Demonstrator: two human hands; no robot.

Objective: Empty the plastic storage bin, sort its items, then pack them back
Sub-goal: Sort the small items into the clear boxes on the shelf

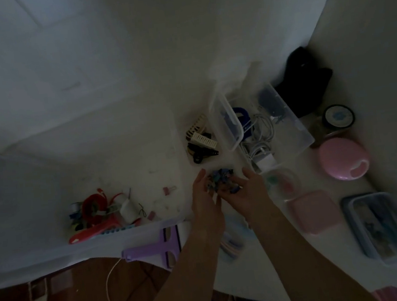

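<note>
1. Low in the frame, two bare forearms reach up to centre; the left hand [204,199] and right hand [247,189] are cupped together, fingers curled around a heap of small coloured clips [222,181].
2. The heap appears light, loose and rigid in its pieces; it would likely spill through any gap, so scooping from underneath with both palms looks the safest hold. It is a round clump with no clear long axis or heading.
3. At lower left, the large plastic storage bin [85,252] lies with its long side running left to right; red and white oddments [100,211] remain inside.
4. Right of centre, a smaller clear tray [299,129] angles from upper left to lower right, holding white cables [262,140].
5. Beyond the hands, hair claws [201,140] lie on the white surface [130,145].
</note>
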